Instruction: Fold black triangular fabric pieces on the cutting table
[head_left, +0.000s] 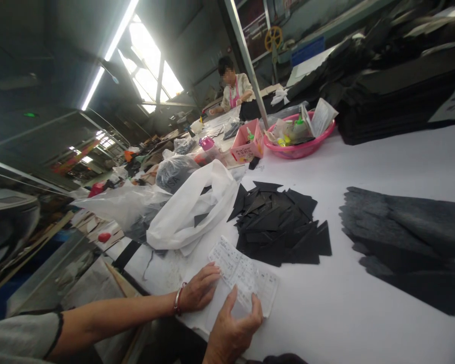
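Your two hands are at a creased white paper (pixel 246 273) covered in small markings, which lies on the white surface (pixel 322 313) close in front of you. Your left hand (pixel 200 288) reaches in from the side, its fingers lying close together at the paper's left edge; you cannot tell whether they pinch it, since the thumb is hidden. A red and silver bracelet (pixel 179 298) circles that wrist. Your right hand (pixel 233 326) is at the near side of the sheet, thumb and forefinger spread apart with a gap between them, their tips against the paper.

Just beyond the paper you have a loose heap of black angular pieces (pixel 280 220). To its left is a white bag (pixel 174 225) with its opening spread in a wide loop. Well to the right, dark layered sheets (pixel 402 222) lie fanned out. Farther back stand a pink box (pixel 246 150) and, beside it, a filled pink basin (pixel 303 150). Beyond these, a person in a pink apron (pixel 233 93) works at another surface.
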`<state>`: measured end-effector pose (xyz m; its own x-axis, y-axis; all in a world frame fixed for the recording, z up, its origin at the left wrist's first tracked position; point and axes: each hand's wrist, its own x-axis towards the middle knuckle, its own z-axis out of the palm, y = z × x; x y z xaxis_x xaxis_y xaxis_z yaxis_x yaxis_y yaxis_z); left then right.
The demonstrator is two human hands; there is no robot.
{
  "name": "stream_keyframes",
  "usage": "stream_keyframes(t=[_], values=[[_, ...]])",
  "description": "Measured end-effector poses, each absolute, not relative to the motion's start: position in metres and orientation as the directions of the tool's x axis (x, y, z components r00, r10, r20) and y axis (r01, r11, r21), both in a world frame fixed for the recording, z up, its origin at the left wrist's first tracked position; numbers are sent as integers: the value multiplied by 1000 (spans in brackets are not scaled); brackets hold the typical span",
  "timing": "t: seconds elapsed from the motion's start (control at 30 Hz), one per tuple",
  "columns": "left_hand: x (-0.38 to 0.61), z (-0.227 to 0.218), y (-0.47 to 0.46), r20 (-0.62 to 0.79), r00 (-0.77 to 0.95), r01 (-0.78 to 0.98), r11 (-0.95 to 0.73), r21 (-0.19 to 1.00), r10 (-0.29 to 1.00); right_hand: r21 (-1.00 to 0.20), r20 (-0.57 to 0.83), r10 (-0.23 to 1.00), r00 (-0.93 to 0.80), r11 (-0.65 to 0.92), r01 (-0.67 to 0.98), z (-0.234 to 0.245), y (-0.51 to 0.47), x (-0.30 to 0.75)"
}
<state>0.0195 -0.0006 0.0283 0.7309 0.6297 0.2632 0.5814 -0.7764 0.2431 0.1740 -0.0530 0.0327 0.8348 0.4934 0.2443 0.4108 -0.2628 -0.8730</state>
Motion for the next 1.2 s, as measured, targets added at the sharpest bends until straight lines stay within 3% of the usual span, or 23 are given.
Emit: stream_keyframes(t=[0.33,0.47,0.63,0.87,1.03,1.2], values=[[24,43,4,140,803,547,-810,210,579,-872,165,403,900,-367,324,32,-46,191],[35,73,14,-68,837,544,-814,204,543,-853,127,426,896,-414,318,26,-43,199],[43,111,27,-286,838,541,-775,326,464,-819,179,468,866,-417,394,21,-41,204],[38,84,21,-49,859,511,-844,163,510,-771,314,387,867,-429,471,19,-37,208],[37,56,8,3,828,559,-827,61,560,-723,351,479,804,-406,558,29,-40,216],[35,31,-4,71,788,616,-781,-102,612,-730,352,471,809,-403,553,34,-40,218]])
